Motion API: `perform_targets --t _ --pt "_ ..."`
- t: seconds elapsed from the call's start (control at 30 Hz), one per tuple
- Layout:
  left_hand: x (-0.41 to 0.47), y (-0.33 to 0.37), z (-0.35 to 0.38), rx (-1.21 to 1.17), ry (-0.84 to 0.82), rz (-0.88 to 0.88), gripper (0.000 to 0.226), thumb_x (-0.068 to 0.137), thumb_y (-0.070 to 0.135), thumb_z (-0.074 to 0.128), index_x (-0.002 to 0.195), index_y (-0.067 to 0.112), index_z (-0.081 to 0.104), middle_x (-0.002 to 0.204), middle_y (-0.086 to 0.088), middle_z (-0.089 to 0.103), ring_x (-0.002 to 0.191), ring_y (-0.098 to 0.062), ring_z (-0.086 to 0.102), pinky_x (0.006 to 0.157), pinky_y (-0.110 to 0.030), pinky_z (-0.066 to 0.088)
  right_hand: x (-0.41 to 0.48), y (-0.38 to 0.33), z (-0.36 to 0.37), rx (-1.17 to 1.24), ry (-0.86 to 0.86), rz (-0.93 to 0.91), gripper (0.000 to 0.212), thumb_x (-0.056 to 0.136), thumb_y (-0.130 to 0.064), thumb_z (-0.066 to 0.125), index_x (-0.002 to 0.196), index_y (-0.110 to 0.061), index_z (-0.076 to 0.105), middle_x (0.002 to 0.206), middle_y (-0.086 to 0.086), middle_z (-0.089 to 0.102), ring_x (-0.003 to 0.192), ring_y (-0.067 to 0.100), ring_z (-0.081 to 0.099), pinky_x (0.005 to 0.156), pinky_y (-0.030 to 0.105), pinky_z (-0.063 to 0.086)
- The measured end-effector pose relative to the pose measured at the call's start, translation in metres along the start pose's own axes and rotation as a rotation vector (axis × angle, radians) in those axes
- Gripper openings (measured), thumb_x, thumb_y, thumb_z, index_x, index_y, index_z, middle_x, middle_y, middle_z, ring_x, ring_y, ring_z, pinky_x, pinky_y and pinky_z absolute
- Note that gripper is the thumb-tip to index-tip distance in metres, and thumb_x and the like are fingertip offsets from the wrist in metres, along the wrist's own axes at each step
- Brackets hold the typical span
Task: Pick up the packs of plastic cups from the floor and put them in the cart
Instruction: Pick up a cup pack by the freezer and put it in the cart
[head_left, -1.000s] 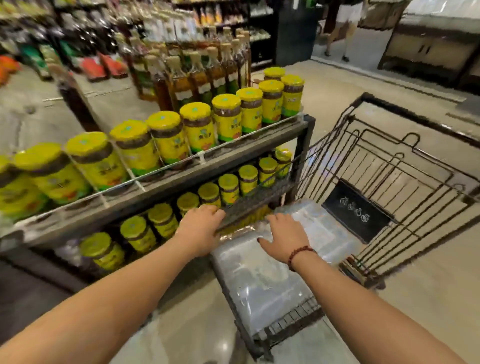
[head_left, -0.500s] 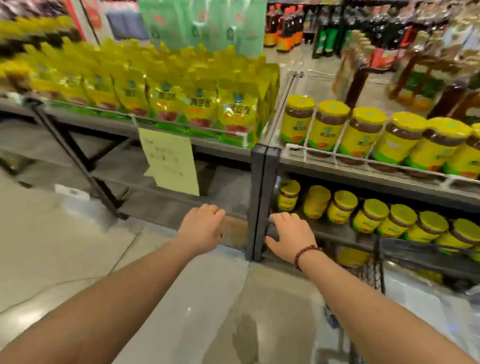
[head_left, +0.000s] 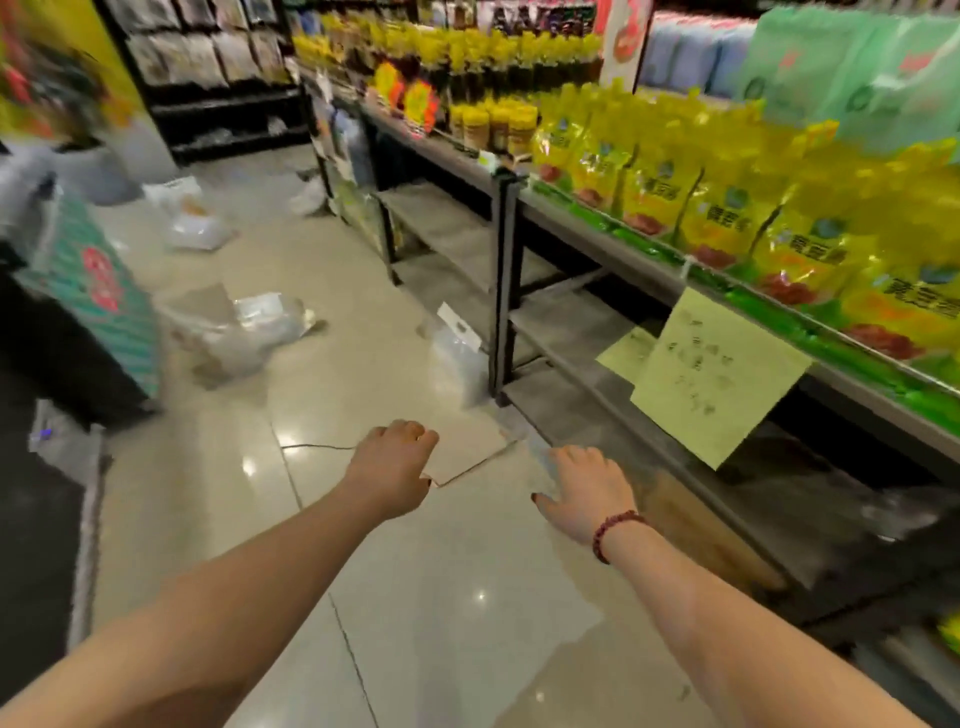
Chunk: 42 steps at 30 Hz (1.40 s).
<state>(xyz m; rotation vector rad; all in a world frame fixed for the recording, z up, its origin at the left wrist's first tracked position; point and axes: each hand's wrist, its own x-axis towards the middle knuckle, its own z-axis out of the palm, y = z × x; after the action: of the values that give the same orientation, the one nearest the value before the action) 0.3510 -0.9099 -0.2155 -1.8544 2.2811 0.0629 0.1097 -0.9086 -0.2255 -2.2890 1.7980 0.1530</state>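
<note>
Several packs of cups (head_left: 244, 327) lay scattered on the floor (head_left: 441, 597) ahead, out of reach. The left grip (head_left: 392, 467) hung loosely curled and the right grip (head_left: 582, 493) was spread, both empty, likely ready to take one.

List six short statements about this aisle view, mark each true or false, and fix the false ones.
1. The left hand and right hand hold nothing. True.
2. The cart is in view. False: no cart shows in this view.
3. A clear pack stands on the floor beside the black shelf post. True.
4. A bead bracelet sits on the left wrist. False: the bracelet is on the right wrist.
5. Only one pack is on the floor. False: another pack lies out in the aisle, and a farther pack lies beyond it.
6. A yellow paper note hangs from the shelf edge. True.
</note>
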Motion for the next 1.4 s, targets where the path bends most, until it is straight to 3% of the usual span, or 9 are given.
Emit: perform_targets --t 0.17,0.57,0.87,1.4 --pt "0.015 -0.063 0.009 -0.026 -0.022 -0.154 0.051 0.090 0.036 0.055 0.137 0.019 0.043 0.141 -0.003 0.047 0.129 -0.024 0.043 0.100 -0.032 0.037 0.081 -0.037 -0.010 -0.013 -0.030 -0.158 0.064 0.095 -0.049 0.049 0.150 -0.022 0.030 0.148 0.001 0.042 0.136 0.024 0.037 0.109 0.035 0.031" --pt "0.138 -0.150 -0.016 -0.099 0.017 -0.445 0.055 0.092 0.035 0.055 0.142 0.019 0.040 0.143 0.001 0.047 0.132 -0.020 0.042 0.102 -0.031 0.036 0.301 -0.056 -0.062 -0.102 -0.059 -0.371 0.060 0.094 -0.047 0.049 0.145 -0.019 0.037 0.144 0.002 0.046 0.132 0.024 0.042 0.105 0.037 0.036" --pt "0.203 -0.234 -0.012 -0.132 -0.027 -0.534 0.054 0.092 0.036 0.055 0.141 0.020 0.041 0.141 0.000 0.048 0.130 -0.022 0.043 0.103 -0.033 0.037 0.421 -0.113 -0.071 -0.104 -0.097 -0.470 0.059 0.095 -0.047 0.048 0.147 -0.020 0.035 0.146 0.001 0.044 0.132 0.023 0.041 0.104 0.036 0.035" --pt "0.340 -0.489 -0.012 -0.140 -0.033 -0.530 0.057 0.091 0.038 0.057 0.142 0.020 0.040 0.145 -0.001 0.045 0.133 -0.023 0.041 0.106 -0.034 0.036 0.651 -0.278 -0.102 -0.082 -0.097 -0.449 0.059 0.095 -0.046 0.049 0.146 -0.020 0.036 0.146 0.001 0.043 0.136 0.023 0.037 0.109 0.034 0.030"
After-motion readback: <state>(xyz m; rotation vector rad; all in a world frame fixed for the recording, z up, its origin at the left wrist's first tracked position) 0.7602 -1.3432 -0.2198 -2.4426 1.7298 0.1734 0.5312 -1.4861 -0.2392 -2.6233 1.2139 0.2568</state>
